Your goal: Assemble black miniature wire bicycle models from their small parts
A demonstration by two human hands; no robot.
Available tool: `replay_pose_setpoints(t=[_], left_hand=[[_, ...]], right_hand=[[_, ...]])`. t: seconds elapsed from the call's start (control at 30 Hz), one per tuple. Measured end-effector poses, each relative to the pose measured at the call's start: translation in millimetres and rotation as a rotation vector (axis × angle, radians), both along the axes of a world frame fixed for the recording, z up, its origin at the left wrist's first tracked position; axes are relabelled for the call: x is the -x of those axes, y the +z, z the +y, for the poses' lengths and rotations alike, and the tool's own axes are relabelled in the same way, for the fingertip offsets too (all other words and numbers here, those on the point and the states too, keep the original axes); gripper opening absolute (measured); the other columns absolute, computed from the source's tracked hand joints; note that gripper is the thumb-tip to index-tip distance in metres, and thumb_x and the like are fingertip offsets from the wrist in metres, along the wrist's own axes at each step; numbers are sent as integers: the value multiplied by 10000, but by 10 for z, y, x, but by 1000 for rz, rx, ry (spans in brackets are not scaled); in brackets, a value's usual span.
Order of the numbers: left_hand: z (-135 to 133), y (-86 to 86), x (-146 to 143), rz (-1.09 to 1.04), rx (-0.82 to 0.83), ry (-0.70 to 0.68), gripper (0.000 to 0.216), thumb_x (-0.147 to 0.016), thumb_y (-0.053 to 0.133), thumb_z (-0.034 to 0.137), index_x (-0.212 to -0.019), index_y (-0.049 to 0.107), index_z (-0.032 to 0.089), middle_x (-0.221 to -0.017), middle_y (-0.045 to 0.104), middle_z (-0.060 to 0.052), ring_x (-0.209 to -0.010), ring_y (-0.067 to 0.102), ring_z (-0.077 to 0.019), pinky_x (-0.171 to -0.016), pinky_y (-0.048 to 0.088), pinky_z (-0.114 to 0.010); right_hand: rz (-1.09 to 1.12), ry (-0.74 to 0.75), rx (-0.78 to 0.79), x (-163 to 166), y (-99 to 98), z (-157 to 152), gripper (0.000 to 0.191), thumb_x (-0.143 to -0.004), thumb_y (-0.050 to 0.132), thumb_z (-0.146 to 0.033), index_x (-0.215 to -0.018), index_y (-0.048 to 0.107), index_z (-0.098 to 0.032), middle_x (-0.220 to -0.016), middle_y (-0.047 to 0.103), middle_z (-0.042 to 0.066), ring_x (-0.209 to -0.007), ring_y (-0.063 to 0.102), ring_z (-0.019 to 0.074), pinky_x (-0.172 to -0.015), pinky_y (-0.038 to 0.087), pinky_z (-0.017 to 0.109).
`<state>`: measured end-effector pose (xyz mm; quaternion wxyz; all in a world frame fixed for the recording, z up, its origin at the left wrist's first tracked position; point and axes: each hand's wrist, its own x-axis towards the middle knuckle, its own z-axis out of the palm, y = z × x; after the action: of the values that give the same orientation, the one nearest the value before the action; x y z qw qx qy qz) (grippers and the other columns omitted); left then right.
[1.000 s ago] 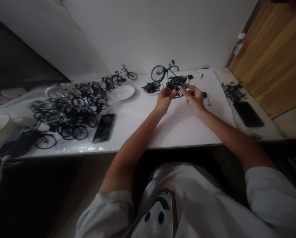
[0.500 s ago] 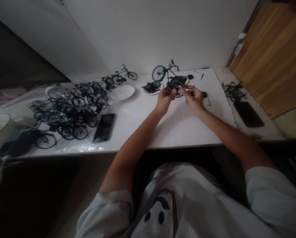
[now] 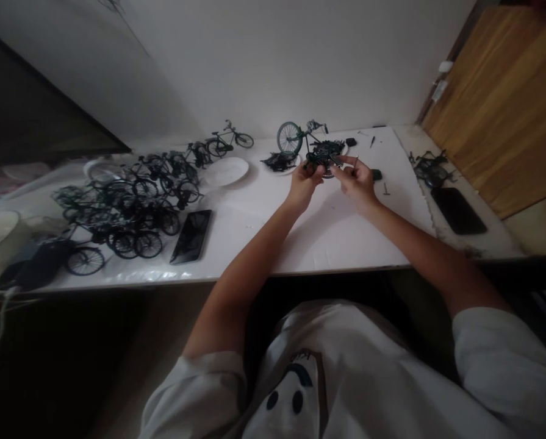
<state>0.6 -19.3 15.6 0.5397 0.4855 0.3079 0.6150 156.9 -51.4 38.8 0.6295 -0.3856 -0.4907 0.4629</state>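
Note:
A dark green model bicycle is held up over the white table, tilted, one wheel raised at the left and the other low between my hands. My left hand is closed on its low end, thumb and fingers pinching near the wheel. My right hand is closed at the other side of that wheel, thumb and fingertips against it. A thin rod-like tool sticks up from the right fingers; its kind is too small to tell. My fingers partly hide the low wheel.
Behind the hands, plates hold dark bicycle parts. A white plate and a heap of model bicycles lie left, with a phone beside them. At right are a small T-shaped tool, another phone and a wooden board.
The model bicycle has turned in my hands; its handlebar end has dropped lower and its raised wheel has shifted slightly left and down. The rod in my right fingers has changed angle.

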Motion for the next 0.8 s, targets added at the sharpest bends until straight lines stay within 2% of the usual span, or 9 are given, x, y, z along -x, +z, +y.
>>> replay_pose_setpoints(t=[0.23, 0.43, 0.57, 0.8], left_hand=[[18, -16, 0, -14, -4, -1, 368, -808, 944, 389, -956, 651, 224, -912, 698, -8, -795, 628, -117, -719, 511, -241], [23, -18, 18, -7, -62, 1, 365, -820, 952, 418, -906, 657, 221, -893, 699, -10, -760, 604, -108, -692, 498, -237], [36, -21, 25, -2, -25, 8, 349, -844, 931, 435, -942, 664, 232, -941, 725, -18, -806, 643, -121, -699, 499, -242], [54, -42, 20, -13, -51, -7, 387, -826, 951, 476, -926, 675, 224, -894, 706, -8, -768, 621, -110, -675, 483, -235]], right_hand=[[-11, 22, -39, 5, -16, -17, 577, -639, 1024, -527, -1041, 686, -289, -601, 310, -121, -488, 278, 85, -434, 247, 252], [39, 71, -52, 2, 22, -66, 532, -716, 984, -512, -1077, 677, -270, -577, 352, -133, -450, 257, 68, -421, 212, 245], [105, 132, -18, -12, 35, -64, 449, -804, 877, -543, -1066, 663, -248, -537, 295, -151, -428, 207, 71, -409, 188, 244], [112, 117, -5, -15, 25, -42, 434, -782, 869, -508, -1035, 633, -244, -529, 282, -164, -423, 197, 71, -413, 162, 249]])
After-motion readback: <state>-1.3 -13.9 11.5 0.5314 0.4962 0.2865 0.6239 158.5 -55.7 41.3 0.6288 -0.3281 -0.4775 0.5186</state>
